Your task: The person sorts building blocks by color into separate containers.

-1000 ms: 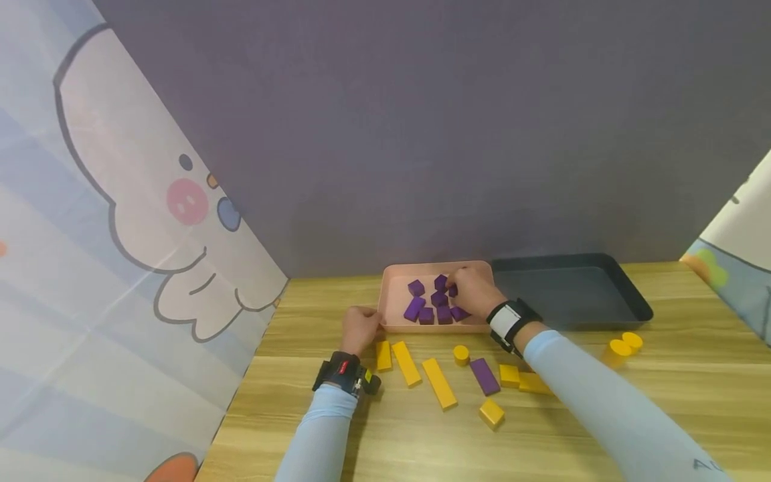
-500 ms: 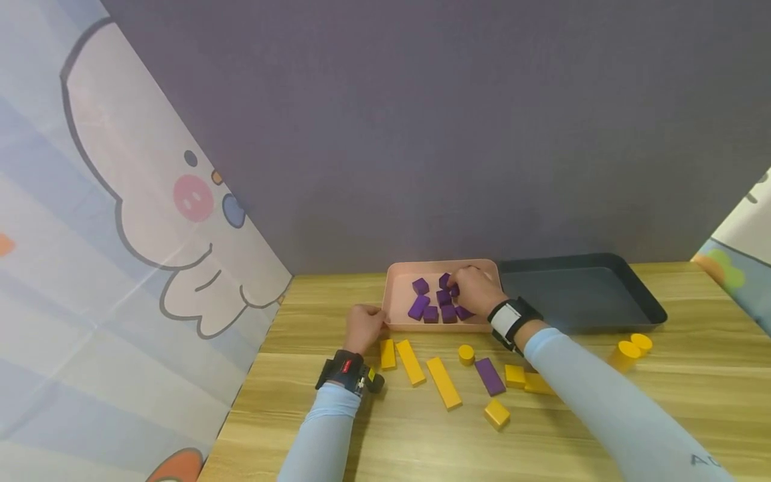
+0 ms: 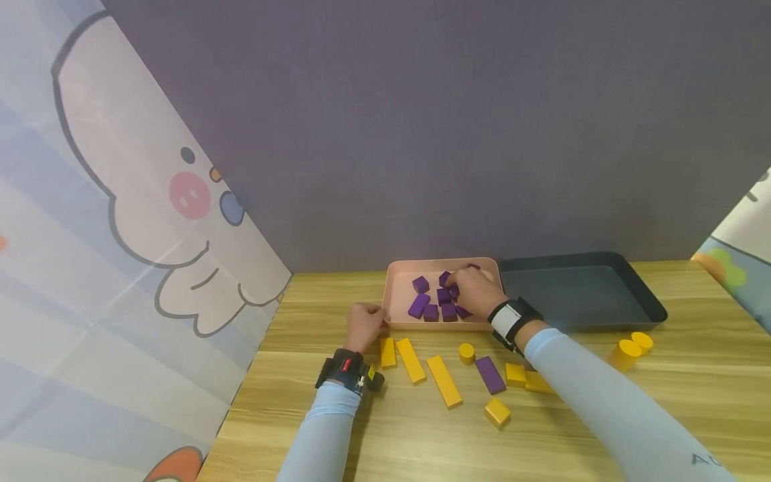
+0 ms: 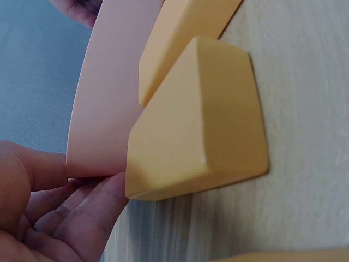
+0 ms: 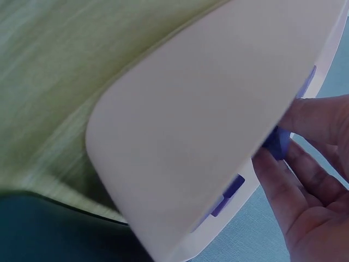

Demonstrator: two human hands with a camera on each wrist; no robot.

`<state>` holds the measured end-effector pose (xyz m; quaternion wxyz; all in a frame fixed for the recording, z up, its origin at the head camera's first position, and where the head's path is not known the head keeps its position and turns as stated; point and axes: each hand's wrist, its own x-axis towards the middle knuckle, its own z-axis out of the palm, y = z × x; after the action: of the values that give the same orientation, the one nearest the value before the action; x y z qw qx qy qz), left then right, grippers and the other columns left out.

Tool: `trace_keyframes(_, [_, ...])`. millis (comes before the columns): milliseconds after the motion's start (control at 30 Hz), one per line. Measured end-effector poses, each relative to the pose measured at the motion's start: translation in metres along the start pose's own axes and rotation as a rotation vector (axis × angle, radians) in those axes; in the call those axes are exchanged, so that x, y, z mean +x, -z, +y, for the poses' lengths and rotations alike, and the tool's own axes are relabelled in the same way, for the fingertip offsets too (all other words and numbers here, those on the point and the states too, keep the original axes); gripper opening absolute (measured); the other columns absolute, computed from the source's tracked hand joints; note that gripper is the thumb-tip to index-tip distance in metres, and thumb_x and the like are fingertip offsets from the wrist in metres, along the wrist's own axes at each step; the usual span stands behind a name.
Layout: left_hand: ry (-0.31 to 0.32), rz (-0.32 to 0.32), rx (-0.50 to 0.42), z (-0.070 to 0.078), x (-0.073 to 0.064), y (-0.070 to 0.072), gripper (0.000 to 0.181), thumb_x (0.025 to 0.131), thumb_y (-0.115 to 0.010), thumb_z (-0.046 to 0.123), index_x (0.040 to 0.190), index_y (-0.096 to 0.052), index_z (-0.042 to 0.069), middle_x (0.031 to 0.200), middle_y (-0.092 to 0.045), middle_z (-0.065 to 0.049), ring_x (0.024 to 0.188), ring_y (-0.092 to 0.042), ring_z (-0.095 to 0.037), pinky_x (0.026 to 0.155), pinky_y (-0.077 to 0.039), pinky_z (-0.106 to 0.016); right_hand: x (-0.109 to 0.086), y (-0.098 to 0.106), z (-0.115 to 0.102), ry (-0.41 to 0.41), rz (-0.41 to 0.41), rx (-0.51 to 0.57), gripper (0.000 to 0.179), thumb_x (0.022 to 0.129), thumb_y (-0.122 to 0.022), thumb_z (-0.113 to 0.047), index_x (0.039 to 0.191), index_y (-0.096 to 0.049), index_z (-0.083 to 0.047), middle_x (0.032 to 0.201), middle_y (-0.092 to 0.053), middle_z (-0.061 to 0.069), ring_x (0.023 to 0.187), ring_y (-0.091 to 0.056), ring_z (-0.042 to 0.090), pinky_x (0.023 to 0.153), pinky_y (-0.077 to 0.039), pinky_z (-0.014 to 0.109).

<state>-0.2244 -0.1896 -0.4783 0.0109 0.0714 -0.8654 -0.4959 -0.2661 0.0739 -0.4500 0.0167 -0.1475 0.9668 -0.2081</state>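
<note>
At the near left corner of the pink tray (image 3: 396, 289), my left hand (image 3: 364, 325) pinches the rim, thumb above and fingers below in the left wrist view. Several purple blocks (image 3: 419, 306) lie inside that tray. My right hand (image 3: 478, 292) reaches into its right half; the right wrist view shows a purple block (image 5: 279, 144) held between thumb and fingers. Part of that block is hidden by the tray wall. Another purple block (image 3: 474, 266) peeks out behind the right hand. Right beside the left fingertips stands a yellow block (image 4: 169, 142).
In front of the tray lie long yellow blocks (image 3: 444, 381), a short yellow cylinder (image 3: 466, 353), a purple block (image 3: 490, 375) and a yellow cube (image 3: 496, 413). A dark tray (image 3: 569, 291) adjoins on the right, with two yellow cylinders (image 3: 624, 355) before it. A grey panel (image 3: 458, 134) stands behind.
The head view has shifted slightly. Both hands keep nearly the same places at the pink tray, and a purple block behind the right hand shows more clearly now.
</note>
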Motion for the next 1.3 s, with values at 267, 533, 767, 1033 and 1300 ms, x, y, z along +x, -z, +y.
trace_keyframes(267, [0.007,-0.01,-0.03,0.001,-0.001,0.001,0.023,0.096,-0.066,0.012,0.104,-0.077,-0.007,0.092,-0.078,-0.021,0.07,-0.076,-0.022,0.064,-0.063,-0.032,-0.005,-0.001,0.001,-0.031,-0.004,0.015,0.037,0.088,-0.074,0.001,0.123,-0.074,-0.011,0.126,-0.073,0.013,0.12,-0.067,0.033,0.105,-0.053,0.05])
trace_keyframes(533, [0.017,-0.008,0.012,0.001,-0.002,0.0,0.023,0.096,-0.067,0.014,0.103,-0.078,-0.005,0.093,-0.078,-0.019,0.072,-0.074,-0.019,0.067,-0.063,-0.032,-0.011,0.004,0.008,0.021,0.028,-0.019,0.031,0.087,-0.074,-0.002,0.117,-0.076,-0.008,0.116,-0.076,0.01,0.103,-0.071,0.026,0.097,-0.058,0.045])
trace_keyframes(767, [0.011,-0.005,0.014,-0.001,-0.001,0.0,0.023,0.096,-0.067,0.014,0.102,-0.078,-0.005,0.092,-0.078,-0.018,0.069,-0.072,-0.018,0.064,-0.062,-0.031,-0.026,0.012,0.009,0.061,0.031,0.021,0.032,0.089,-0.068,-0.004,0.12,-0.074,-0.003,0.117,-0.074,0.014,0.093,-0.068,0.021,0.08,-0.06,0.037])
trace_keyframes(1033, [0.022,0.001,0.013,-0.003,0.006,0.0,0.024,0.096,-0.067,0.016,0.101,-0.079,-0.003,0.093,-0.078,-0.018,0.069,-0.072,-0.018,0.066,-0.062,-0.032,-0.052,0.025,-0.006,0.06,0.046,0.049,0.043,0.089,-0.076,-0.014,0.129,-0.068,-0.003,0.128,-0.07,0.015,0.105,-0.072,0.027,0.087,-0.061,0.042])
trace_keyframes(1300, [0.009,0.008,0.019,-0.008,0.014,0.002,0.023,0.095,-0.067,0.014,0.1,-0.079,-0.006,0.086,-0.077,-0.018,0.065,-0.071,-0.018,0.062,-0.061,-0.031,-0.09,0.027,-0.021,-0.019,-0.031,0.111,0.043,0.089,-0.078,-0.019,0.129,-0.069,-0.007,0.129,-0.071,0.012,0.117,-0.068,0.034,0.095,-0.058,0.05])
